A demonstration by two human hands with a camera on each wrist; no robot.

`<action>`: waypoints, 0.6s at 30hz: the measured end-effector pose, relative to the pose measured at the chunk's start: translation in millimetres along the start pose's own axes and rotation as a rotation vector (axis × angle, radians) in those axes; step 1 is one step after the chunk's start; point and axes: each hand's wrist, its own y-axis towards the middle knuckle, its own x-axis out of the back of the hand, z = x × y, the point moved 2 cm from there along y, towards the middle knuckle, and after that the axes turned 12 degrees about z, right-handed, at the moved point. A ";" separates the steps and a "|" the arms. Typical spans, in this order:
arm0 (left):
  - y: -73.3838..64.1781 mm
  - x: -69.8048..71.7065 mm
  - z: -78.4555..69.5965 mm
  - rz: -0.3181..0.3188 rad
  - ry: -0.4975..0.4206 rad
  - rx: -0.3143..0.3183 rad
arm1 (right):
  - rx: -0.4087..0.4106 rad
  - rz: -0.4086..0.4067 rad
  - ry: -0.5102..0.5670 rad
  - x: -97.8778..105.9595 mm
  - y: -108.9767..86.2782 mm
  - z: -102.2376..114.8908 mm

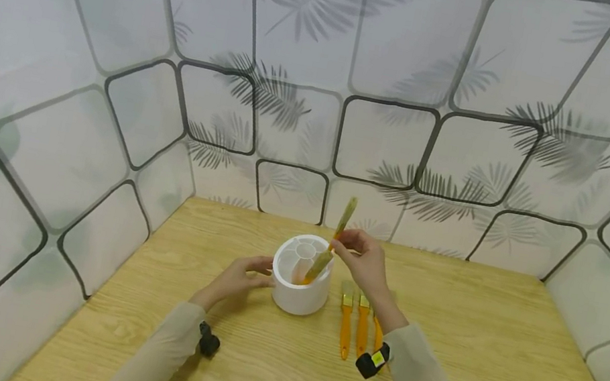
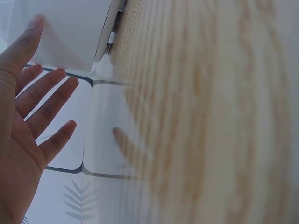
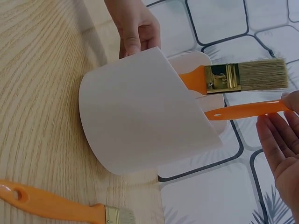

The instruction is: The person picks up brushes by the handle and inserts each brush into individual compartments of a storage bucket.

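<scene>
A white round divided holder (image 1: 298, 299) stands on the wooden table, its compartments facing up. One paintbrush (image 3: 224, 78) with an orange handle stands in it, bristles upward. My right hand (image 1: 363, 259) pinches a second paintbrush (image 1: 347, 215) above the holder's right rim. In the right wrist view, the lower end of that brush's orange handle (image 3: 247, 110) is at the opening. At the holder's left side is my left hand (image 1: 240, 281), fingers extended; its thumb (image 2: 32, 32) and fingertips touch the white wall.
Several more orange-handled paintbrushes (image 1: 345, 327) lie on the table (image 1: 472, 356) right of the holder, partly covered by my right forearm. A patterned covering (image 1: 293, 188) with dark outlines and leaves rises behind the table and along its sides.
</scene>
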 end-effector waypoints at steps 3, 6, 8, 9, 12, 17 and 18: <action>-0.3 0.0 0.3 0.000 -0.001 0.009 | 0.004 0.005 -0.002 -1.4 -0.1 -2.0; -0.6 0.1 -0.2 0.001 0.003 0.010 | 0.001 0.007 -0.012 -2.3 -0.8 -4.4; -0.8 0.3 -0.5 0.002 0.002 0.013 | -0.003 0.007 -0.017 -2.6 -1.4 -5.6; -0.8 0.3 -0.6 0.003 0.002 0.015 | -0.005 0.008 -0.020 -2.6 -1.6 -6.2; -0.9 0.4 -0.8 0.006 -0.002 0.024 | -0.017 0.010 -0.025 -2.6 -2.6 -5.8; -0.7 0.3 -1.6 0.009 0.008 -0.002 | -0.016 0.014 -0.026 -2.4 -7.6 8.7; -0.8 0.3 -2.0 0.009 0.010 -0.006 | -0.014 0.015 -0.026 -2.6 -8.8 12.8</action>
